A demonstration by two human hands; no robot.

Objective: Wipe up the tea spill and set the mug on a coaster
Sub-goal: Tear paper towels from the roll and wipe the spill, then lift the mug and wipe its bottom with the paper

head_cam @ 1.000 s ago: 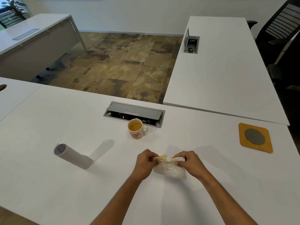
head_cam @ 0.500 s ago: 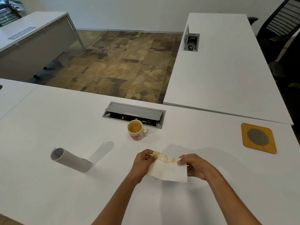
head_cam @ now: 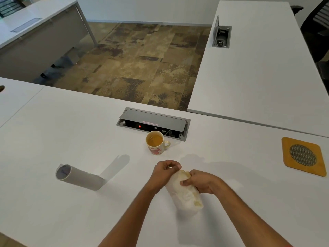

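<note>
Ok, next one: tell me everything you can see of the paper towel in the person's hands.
The paper towel is a white, soft, crumpled sheet, bunched into a loose elongated wad with yellowish-brown tea stains at its upper end and lower right edge. It is held over the white desk, in front of the mug. The right hand grips its upper part with curled fingers; the left hand pinches its top end. Whether its lower end touches the desk cannot be told.

Both forearms are bare, no sleeves showing. The left hand (head_cam: 164, 172) and right hand (head_cam: 201, 182) wear no gloves, and no watch or bracelet shows.
</note>
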